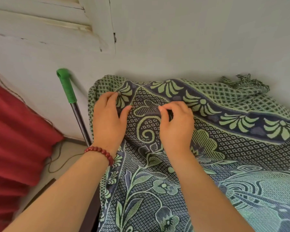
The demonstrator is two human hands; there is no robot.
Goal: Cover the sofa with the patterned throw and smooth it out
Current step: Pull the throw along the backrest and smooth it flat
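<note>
The patterned throw (208, 148), green and dark blue with flowers and a leaf border, lies draped over the sofa, which it hides completely. Its fringe is bunched against the wall at the back right. My left hand (108, 119), with a red bead bracelet at the wrist, pinches the fabric at the top left corner of the sofa back. My right hand (176, 126) sits just to the right of it, fingers curled and pinching a fold of the same fabric.
A mop or broom handle with a green grip (68, 86) leans on the white wall left of the sofa. Red curtain fabric (15, 131) hangs at the far left. A thin cord lies on the floor. A white shutter is up left.
</note>
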